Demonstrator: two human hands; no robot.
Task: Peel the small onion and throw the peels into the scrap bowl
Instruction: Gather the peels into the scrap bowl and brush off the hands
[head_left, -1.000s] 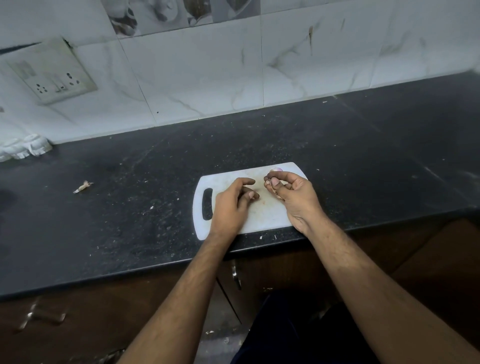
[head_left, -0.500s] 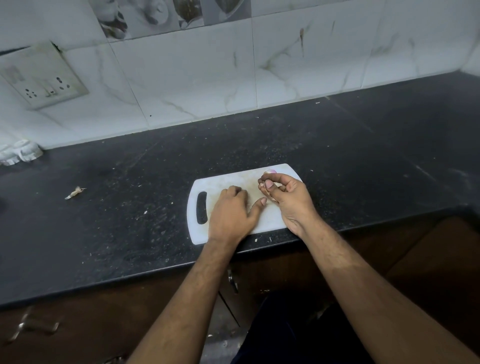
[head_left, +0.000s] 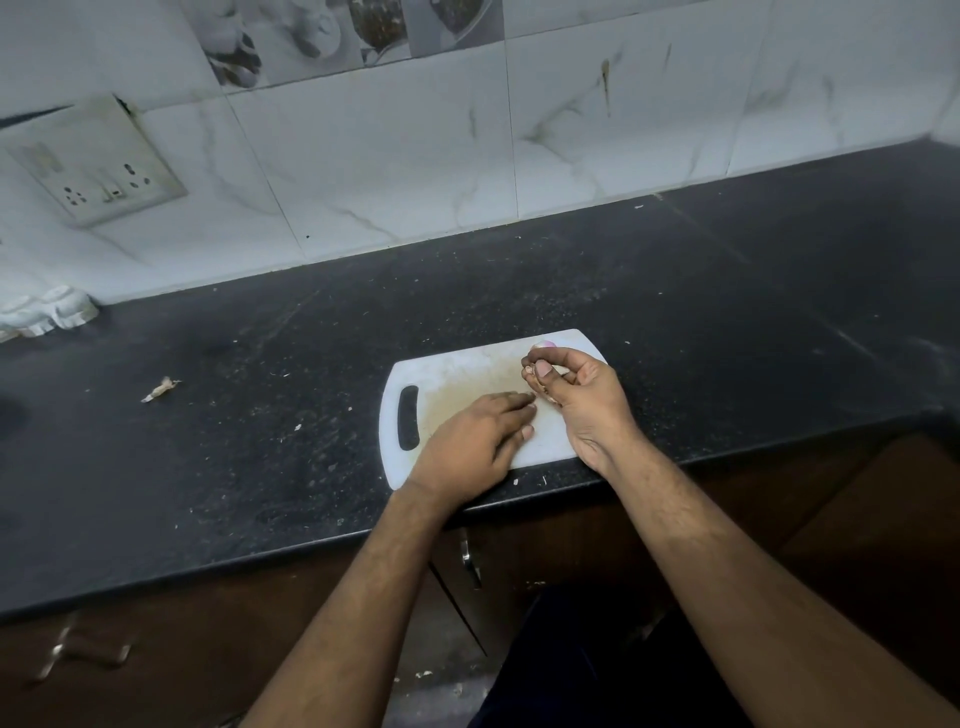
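Head view: my left hand (head_left: 475, 441) lies flat, fingers together, on the white cutting board (head_left: 467, 369) on the table (head_left: 260, 441). My right hand (head_left: 582, 397) curls around the small onion (head_left: 543, 344), pinching peels (head_left: 550, 399).

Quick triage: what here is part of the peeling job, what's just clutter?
Job:
- onion, barely visible behind the right hand, in its grip
- left hand, flat on the board
- scrap bowl: not in view

Clutter:
- dry scrap on the counter
- wall socket
- white object at the wall
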